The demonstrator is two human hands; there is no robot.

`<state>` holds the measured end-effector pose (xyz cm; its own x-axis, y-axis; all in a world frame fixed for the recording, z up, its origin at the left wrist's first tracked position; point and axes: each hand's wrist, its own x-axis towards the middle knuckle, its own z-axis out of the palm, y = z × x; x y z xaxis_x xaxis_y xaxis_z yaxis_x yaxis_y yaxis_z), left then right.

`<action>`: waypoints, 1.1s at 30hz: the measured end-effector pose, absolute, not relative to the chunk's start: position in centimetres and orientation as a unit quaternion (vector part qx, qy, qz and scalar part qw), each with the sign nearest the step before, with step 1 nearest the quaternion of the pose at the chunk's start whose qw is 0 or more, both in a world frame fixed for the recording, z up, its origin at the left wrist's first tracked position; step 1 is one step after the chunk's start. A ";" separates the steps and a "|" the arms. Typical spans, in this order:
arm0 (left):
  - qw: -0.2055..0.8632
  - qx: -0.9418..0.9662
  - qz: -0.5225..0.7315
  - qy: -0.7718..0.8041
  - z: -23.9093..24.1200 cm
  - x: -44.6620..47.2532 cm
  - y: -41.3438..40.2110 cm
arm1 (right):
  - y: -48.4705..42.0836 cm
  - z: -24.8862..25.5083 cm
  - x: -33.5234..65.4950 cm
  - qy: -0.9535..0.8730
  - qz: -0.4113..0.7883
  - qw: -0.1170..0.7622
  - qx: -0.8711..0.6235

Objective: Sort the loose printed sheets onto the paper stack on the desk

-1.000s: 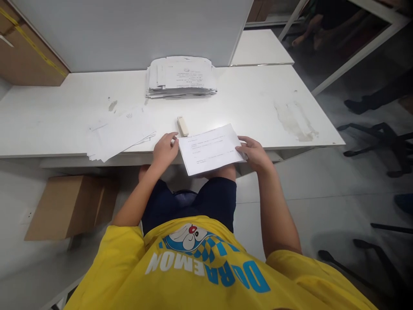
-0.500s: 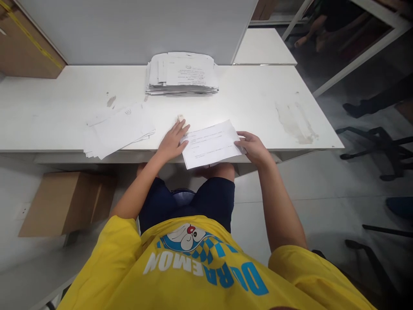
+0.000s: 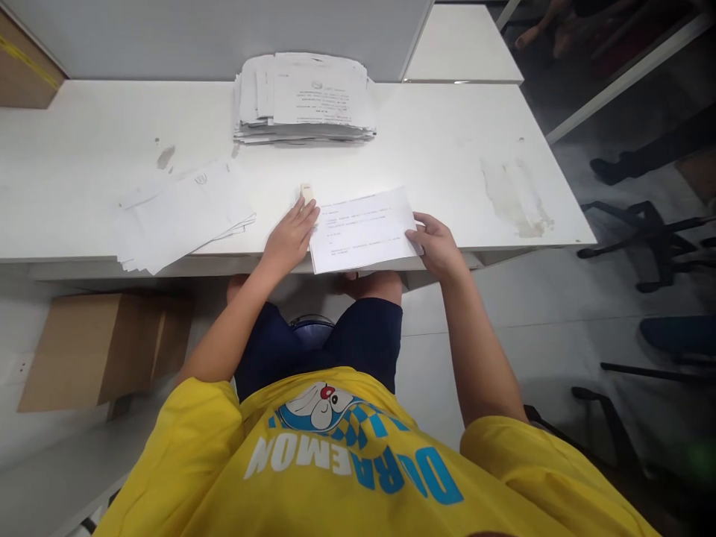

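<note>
The sheet (image 3: 363, 230), white with a few printed lines too small to read, overhangs the desk's (image 3: 475, 134) front edge. The right hand (image 3: 436, 245) pinches its right edge. The left hand (image 3: 289, 237) lies flat at its left edge, fingers half covering a small cream block (image 3: 306, 192). Loose papers (image 3: 179, 212) lie to the left, with a stack (image 3: 305, 97) behind.

The left hand (image 3: 291, 239) lies flat on the white table (image 3: 447, 164), its fingertips against a small cream rectangular block (image 3: 307, 194). Just right of it, a white printed paper sheet (image 3: 361, 230) overhangs the near edge, pinched at its right side by the right hand (image 3: 436, 246). Left of the left hand lies a loose fan of white sheets (image 3: 179, 212); beyond it sits a thick stack of printed papers (image 3: 305, 97).
</note>
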<state>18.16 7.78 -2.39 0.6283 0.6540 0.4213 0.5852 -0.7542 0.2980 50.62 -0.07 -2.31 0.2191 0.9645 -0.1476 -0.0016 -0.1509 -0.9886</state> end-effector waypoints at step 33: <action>-0.077 0.867 0.312 0.381 -4.2 18.9 5.5 | 23.0 2.2 47.4 -0.369 0.318 0.671 -0.559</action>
<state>18.86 5.47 -4.23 0.5138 0.6132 0.5999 0.7091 -0.6972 0.1053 47.38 23.03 2.22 0.5253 0.8393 0.1401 -0.0128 0.1724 -0.9849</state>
